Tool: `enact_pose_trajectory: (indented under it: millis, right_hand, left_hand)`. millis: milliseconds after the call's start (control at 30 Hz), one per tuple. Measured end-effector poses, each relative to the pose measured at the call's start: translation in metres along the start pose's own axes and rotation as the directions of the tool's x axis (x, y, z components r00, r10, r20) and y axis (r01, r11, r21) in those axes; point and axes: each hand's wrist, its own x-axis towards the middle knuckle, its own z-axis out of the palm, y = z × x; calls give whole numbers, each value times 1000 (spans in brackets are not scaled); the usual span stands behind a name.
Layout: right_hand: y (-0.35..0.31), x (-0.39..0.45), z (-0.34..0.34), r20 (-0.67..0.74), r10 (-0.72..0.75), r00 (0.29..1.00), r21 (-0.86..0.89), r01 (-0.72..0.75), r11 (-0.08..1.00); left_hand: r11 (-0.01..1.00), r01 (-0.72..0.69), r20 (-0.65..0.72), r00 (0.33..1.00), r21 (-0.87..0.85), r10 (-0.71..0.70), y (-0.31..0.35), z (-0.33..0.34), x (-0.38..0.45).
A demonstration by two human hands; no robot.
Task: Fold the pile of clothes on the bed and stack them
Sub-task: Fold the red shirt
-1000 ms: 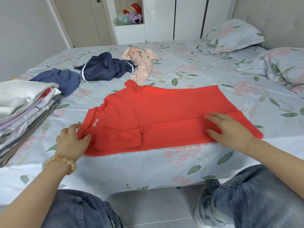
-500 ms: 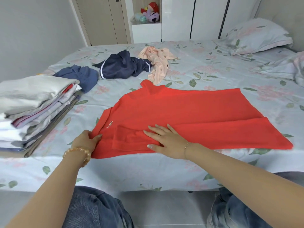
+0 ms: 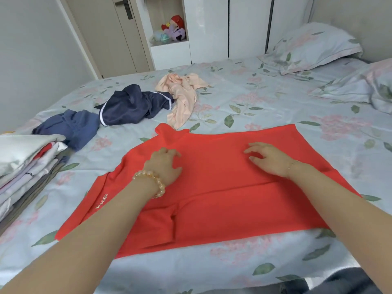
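A red shirt (image 3: pixel 212 200) lies spread on the floral bed (image 3: pixel 275 107), its near long edge folded over onto the body. My left hand (image 3: pixel 165 164), with a bead bracelet at the wrist, rests on the shirt's far left part, fingers loosely bent. My right hand (image 3: pixel 269 158) rests on the far right part, fingers spread and slightly curled on the cloth. A stack of folded clothes (image 3: pixel 23 172) sits at the left edge. Three unfolded garments lie behind: a blue one (image 3: pixel 70 128), a navy one with white trim (image 3: pixel 133 107), and a peach one (image 3: pixel 182 96).
Two floral pillows (image 3: pixel 314 47) lie at the back right. A wardrobe niche with plush toys (image 3: pixel 171 28) and a door stand behind the bed. My jeans-clad knee (image 3: pixel 339 281) shows below the bed's near edge.
Both hands have left the shirt's near folded edge and moved up to its far part; the right hand went from the sleeve fold to the upper right.
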Motion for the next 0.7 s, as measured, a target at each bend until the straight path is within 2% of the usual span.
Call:
enact_pose_trajectory:
  millis: [100,200,333,433,533,633,700]
  right_hand:
    - [45,31,-22,-82,74,994,-28,-76,997]
    - [83,55,-39,-133,117,984,-59,-126,990]
    - [120,76,-39,-131,144,981,-124,-160,979]
    - [133,90,-40,-193,171,966,-169,-204,964]
    - [136,95,-46,-253,167,953,-229,-227,947]
    - [131,89,-48,-334,129,934,-243,-217,945]
    - [127,81,-50,-369,61,927,-294,-179,939]
  left_hand:
    - [993,-98,73,993,68,93,37,21,56]
    - [987,-156,105,983,45,151,57,48,104]
    - [982,-151,141,981,109,135,61,80,149]
    - [979,-130,85,989,155,118,52,94,166]
    - [970,-129,-77,986,205,147,51,94,172]
    - [972,-113,-43,991,207,125,57,77,177]
    - [980,-164,-34,985,108,168,59,66,174]
